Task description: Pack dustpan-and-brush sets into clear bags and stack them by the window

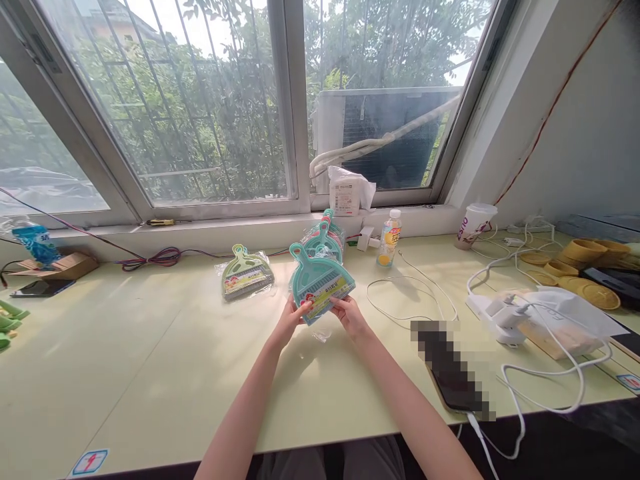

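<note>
Between my two hands is a teal mini dustpan set [320, 283] in clear wrapping, with a yellow label and a dark-bristled brush, tilted and held above the table. My left hand [291, 315] grips its lower left edge, thumb on the front. At its lower right edge my right hand [351, 315] pinches it, thumb also in front. Directly behind stand more wrapped dustpan sets [325, 233] in a row, teal and pinkish, partly hidden by the held one. To the left, a light green dustpan set [246, 275] lies in its wrapper on the table.
A juice bottle [389, 239] and a paper cup [474, 227] stand on the right. A phone [453, 370] with a white cable lies near the front edge. Chargers [507, 317] and a plastic bag [570, 320] sit farther right. Wires [155, 259] run along the window ledge.
</note>
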A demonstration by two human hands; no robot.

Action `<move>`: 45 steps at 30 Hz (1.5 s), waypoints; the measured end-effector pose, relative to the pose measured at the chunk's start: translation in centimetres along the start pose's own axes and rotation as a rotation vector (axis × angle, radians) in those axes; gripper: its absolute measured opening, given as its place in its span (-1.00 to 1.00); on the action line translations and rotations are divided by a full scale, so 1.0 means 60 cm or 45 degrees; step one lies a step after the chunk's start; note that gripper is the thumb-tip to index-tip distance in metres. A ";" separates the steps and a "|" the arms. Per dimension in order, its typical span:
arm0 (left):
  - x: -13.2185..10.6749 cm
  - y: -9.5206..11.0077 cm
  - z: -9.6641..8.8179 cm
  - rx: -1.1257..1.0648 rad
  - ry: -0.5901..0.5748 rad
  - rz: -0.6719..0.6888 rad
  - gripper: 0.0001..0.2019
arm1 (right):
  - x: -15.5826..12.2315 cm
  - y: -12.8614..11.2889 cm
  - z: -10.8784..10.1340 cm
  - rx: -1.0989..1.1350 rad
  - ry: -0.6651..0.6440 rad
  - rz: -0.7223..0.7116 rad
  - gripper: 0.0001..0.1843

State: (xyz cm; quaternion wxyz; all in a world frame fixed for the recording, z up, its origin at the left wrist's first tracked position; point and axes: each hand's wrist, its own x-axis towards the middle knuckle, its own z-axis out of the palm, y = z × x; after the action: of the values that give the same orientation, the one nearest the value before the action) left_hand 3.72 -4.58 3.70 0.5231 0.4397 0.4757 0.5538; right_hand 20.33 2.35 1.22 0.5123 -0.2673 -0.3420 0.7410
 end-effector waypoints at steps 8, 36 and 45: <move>0.013 -0.007 -0.021 -0.136 0.062 -0.063 -0.29 | 0.010 -0.019 -0.014 -0.329 -0.060 0.131 -0.74; -0.005 0.006 -0.055 0.172 -0.221 -0.130 -0.28 | 0.029 -0.010 -0.052 -0.962 0.090 -0.498 -0.26; -0.012 -0.009 -0.036 0.347 -0.364 0.312 0.41 | 0.032 -0.023 -0.066 -0.573 0.268 -0.374 -0.26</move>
State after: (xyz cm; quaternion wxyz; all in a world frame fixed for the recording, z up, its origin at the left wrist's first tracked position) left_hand 1.72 -5.45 2.82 0.4499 0.6347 0.4102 0.4760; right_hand 23.43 5.39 -0.24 0.5744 -0.3973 -0.4779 0.5327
